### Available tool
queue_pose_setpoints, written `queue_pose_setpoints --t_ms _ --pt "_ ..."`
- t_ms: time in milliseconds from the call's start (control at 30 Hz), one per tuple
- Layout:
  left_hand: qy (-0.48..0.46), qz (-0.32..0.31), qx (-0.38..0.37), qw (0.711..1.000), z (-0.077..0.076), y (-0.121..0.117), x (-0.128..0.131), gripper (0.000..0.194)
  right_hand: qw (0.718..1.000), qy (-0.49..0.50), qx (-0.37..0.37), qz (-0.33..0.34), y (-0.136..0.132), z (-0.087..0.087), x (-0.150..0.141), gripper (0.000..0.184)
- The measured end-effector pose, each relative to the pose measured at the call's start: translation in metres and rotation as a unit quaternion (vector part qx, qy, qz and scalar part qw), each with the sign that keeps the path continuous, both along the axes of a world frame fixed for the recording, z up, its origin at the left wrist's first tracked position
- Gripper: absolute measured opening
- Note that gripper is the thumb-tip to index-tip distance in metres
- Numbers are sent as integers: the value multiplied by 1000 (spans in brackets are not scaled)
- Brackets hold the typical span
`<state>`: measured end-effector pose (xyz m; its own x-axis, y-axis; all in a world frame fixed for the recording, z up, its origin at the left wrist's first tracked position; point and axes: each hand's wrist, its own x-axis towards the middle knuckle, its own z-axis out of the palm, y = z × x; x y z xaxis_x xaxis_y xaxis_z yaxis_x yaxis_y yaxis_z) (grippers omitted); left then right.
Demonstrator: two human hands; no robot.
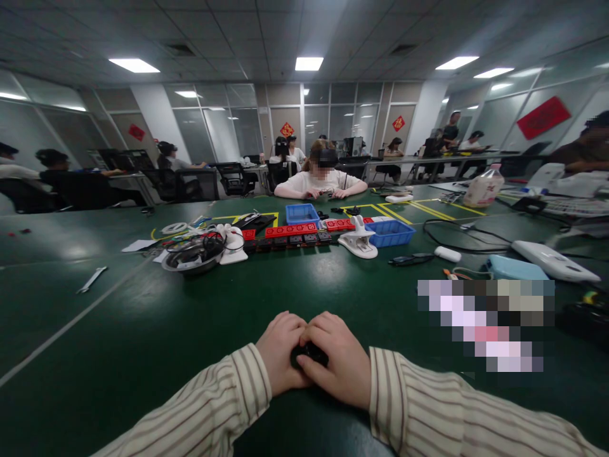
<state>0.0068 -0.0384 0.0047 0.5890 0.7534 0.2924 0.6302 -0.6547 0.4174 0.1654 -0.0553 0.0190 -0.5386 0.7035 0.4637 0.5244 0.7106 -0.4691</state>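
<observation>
Both my hands meet near the front of the green table (190, 336). A small dark object (314, 353) shows in the gap between them; most of it is covered by my fingers, so its kind is unclear. My left hand (280, 352) curls round its left side. From the right, my right hand (340, 358) wraps over it, the thumb lying along its near edge and the fingertips touching the left hand. Beyond the hands stands a row of red socket-like blocks (291, 230) with black modules (297, 240) in front.
A metal bowl (190, 269) of dark parts stands left of white clips (360, 244). Blue bins (390, 233) sit behind. A wrench (92, 279) lies left; cables (445, 230), a white device (554, 260) and a bottle (483, 187) are right. A co-worker (323, 174) sits opposite.
</observation>
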Motion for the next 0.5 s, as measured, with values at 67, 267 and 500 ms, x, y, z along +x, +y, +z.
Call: queue_pose_setpoints --t_ms 67,267,500 --pt "-1 -34 -16 999 0 3 -2 25 999 19 9 32 0 1 1 7" --pt "-10 -75 -59 995 -2 14 -7 24 988 56 31 138 -1 4 1 20" --pt "-7 -66 -45 997 -8 13 -8 53 984 82 38 150 -1 9 3 21"
